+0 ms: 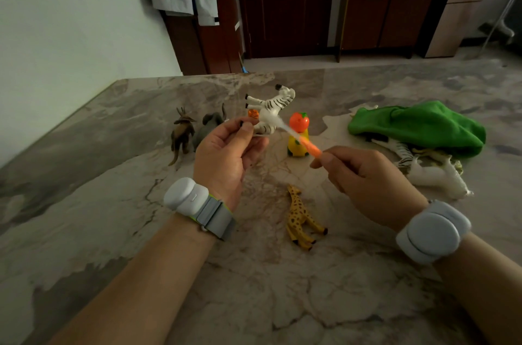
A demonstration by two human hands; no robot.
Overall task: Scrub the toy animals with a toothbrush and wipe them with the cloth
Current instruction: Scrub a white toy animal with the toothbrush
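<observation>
The zebra point(272, 108) is held up above the table point(113, 203), pinched by its legs between thumb and curled fingers of the left hand point(226, 155). The toothbrush point(299, 138) is gripped at the far end of its orange handle by the closed fingertips of the right hand point(364, 178), and its blurred head is pressed to the zebra's flank.

Trouble is easily pictured here. With so slight a hold on the legs, the toy could be twisted loose by a hard stroke and dropped near the giraffe point(302, 217). With the handle held so far back, the bristles could be skidded off and the yellow toy point(298, 132) just behind knocked over. The green cloth point(418, 125) is left well apart to the right, draped over other figures, which could be dragged along when it is lifted.
</observation>
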